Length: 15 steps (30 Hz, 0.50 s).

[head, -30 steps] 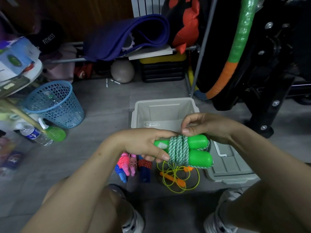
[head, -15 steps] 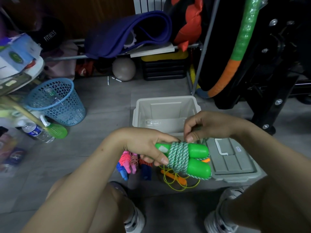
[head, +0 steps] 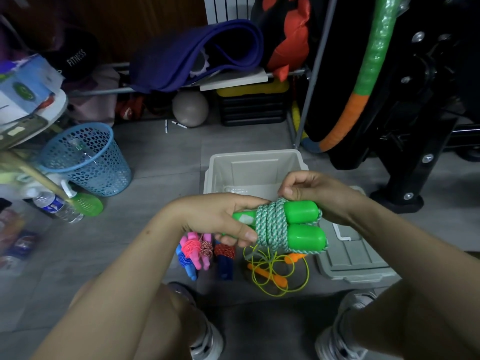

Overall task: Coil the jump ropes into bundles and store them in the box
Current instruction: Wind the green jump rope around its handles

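Note:
I hold a green-handled jump rope point(head: 298, 224), its green-and-white cord wound around both handles. My left hand point(head: 220, 216) grips the handles at their left ends. My right hand point(head: 311, 190) pinches the cord at the top of the wraps. Just behind my hands stands the grey box point(head: 254, 158), open. On the floor below lie a pink and blue coiled bundle point(head: 192, 249), a blue-handled bundle with red cord point(head: 224, 255) and a loose yellow rope with orange handles point(head: 275, 274).
The box's grey lid point(head: 355, 258) lies on the floor to the right. A blue mesh basket point(head: 85, 159) and a water bottle point(head: 55, 206) stand at the left. A shelf rack, a grey ball point(head: 191, 109) and black gym equipment point(head: 415, 100) line the back.
My right hand has moved from the right side of the bundle to the top of the wraps, still pinching the cord. The bundle sits slightly lower in view.

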Tool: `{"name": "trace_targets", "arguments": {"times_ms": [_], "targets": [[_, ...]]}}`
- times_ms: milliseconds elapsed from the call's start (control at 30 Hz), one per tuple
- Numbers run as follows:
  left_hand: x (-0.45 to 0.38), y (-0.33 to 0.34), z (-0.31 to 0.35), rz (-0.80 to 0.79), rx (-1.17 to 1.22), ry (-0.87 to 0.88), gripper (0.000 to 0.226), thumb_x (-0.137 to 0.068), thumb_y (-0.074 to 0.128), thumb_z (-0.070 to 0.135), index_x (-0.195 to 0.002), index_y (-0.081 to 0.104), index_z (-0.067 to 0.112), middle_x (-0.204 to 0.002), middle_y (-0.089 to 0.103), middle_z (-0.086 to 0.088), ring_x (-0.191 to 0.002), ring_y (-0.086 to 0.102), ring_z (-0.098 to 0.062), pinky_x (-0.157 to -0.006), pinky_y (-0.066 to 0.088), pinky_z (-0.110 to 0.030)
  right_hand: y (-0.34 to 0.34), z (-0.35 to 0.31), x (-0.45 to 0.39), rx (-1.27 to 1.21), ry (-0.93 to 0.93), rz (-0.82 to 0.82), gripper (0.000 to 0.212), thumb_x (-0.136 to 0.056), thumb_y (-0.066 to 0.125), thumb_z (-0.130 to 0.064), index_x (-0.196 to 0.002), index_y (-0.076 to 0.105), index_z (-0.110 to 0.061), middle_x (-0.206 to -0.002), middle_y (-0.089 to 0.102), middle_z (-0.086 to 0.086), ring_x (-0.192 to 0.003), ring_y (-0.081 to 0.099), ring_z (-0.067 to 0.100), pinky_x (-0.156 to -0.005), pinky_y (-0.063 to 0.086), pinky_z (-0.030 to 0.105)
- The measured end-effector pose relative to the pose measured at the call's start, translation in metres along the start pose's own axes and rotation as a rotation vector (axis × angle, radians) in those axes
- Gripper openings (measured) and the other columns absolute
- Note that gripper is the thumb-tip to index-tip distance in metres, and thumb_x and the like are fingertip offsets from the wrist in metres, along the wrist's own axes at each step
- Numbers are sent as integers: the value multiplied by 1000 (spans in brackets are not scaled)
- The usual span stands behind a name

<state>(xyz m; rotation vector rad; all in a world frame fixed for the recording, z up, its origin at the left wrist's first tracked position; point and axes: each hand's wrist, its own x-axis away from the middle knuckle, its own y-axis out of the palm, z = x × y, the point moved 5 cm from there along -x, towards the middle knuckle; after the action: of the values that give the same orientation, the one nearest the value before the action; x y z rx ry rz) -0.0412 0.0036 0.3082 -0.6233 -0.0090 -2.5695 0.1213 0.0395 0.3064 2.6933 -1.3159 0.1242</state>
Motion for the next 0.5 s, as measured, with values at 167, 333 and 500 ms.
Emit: {"name": "trace_targets", "arguments": {"times_ms": [167, 333, 500], "targets": [[4, -7, 0, 100, 200, 66, 53, -86, 58, 18, -136, 41, 25, -69, 59, -4, -47, 41, -10, -44, 31, -20, -6, -5, 5, 53, 19, 42, 67, -51, 71, -77, -87, 77, -20, -96, 72, 8, -89, 65, 25, -78, 49, 32], [2, -7, 7, 225, 181, 126, 45, -90, 58, 17, -130, 41, 28, -75, 68, -7, -46, 43, -15, -41, 32, -22, -5, -8, 6, 14, 26, 91, 38, -79, 62, -37, -101, 71, -9, -106, 70, 15, -97, 65, 25, -87, 49, 34], [1, -5, 11, 297, 152, 160, 66, -89, 58, 26, -141, 21, 43, -73, 68, -7, -44, 47, -14, -42, 32, -25, -9, 1, 3, -64, 177, 187, 60, -71, 71, -47, -107, 65, 0, -109, 58, 30, -96, 51, 36, -82, 34, 44]]}}
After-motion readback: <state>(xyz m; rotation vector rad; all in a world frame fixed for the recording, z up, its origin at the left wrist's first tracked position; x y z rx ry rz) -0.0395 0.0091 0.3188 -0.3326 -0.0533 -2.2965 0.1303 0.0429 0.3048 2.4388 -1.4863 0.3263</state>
